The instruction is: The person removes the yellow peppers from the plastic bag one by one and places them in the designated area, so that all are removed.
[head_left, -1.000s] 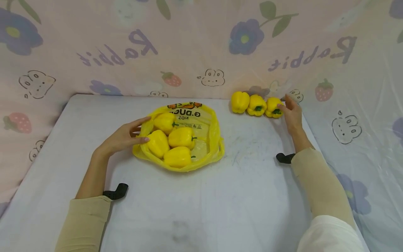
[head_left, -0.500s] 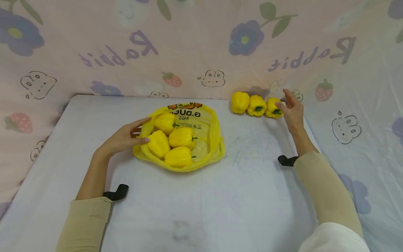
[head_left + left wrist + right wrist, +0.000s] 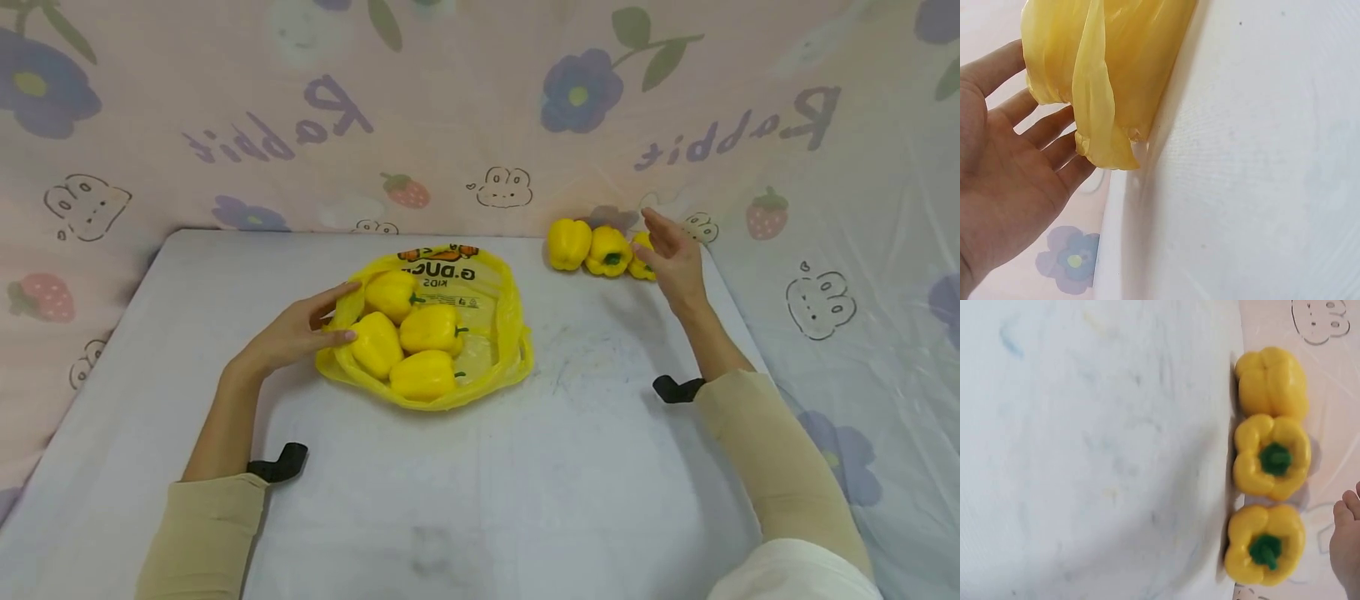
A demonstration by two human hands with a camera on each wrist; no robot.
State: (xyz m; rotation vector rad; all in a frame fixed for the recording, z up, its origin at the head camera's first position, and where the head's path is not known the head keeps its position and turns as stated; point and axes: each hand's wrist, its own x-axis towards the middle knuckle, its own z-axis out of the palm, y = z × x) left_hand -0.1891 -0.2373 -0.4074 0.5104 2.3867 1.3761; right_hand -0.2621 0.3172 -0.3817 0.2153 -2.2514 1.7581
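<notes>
A yellow plastic bag (image 3: pixel 512 308) lies with its mouth spread, several yellow bell peppers (image 3: pixel 432 328) inside. My left hand (image 3: pixel 288 332) is at its left rim, thumb tip by a pepper and fingers along the outside. In the left wrist view the fingers of the left hand (image 3: pixel 1016 169) reach straight against the bag's yellow film (image 3: pixel 1129 62). Over the far right of the table my right hand (image 3: pixel 677 267) has its fingers extended and holds nothing, partly covering the rightmost bell pepper (image 3: pixel 642 257). Beside that one sit a middle pepper (image 3: pixel 607 252) and a left pepper (image 3: pixel 569 245).
The white table (image 3: pixel 480 500) backs onto a patterned curtain (image 3: pixel 450 100) with rabbits and strawberries. Black wrist mounts (image 3: pixel 279 463) jut from both sleeves. The row of three peppers is close to the table's back edge.
My right hand has come away from the rightmost pepper and shifted left, now overlapping it. The left hand and the bag stay in place.
</notes>
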